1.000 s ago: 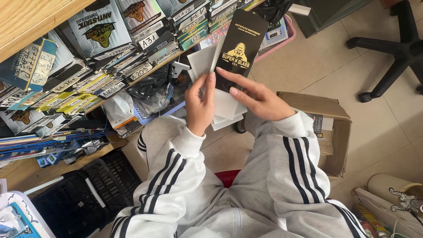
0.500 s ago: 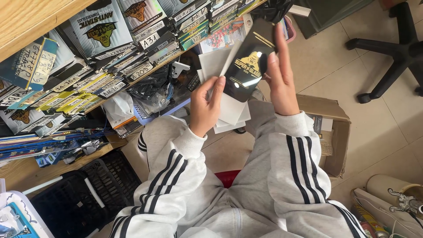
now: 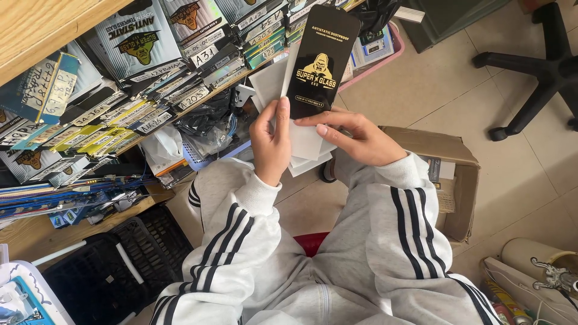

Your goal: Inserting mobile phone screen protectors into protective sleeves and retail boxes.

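Note:
A tall black flat box with a gold ape emblem stands upright in front of me, atop a stack of white flat sleeves. My left hand grips the stack and the box's lower left edge, thumb up along the side. From the right, my right hand reaches in, fingers laid flat across the box's bottom and the white sleeves. Both arms wear grey sleeves with black stripes.
A wooden shelf at left holds several rows of similar flat boxes and labelled packs. A black crate sits below. An open cardboard box stands at right, an office chair base beyond.
My right hand had lifted up beside the black box, which was tilted; now the hand is back down across its bottom and the box stands upright and higher.

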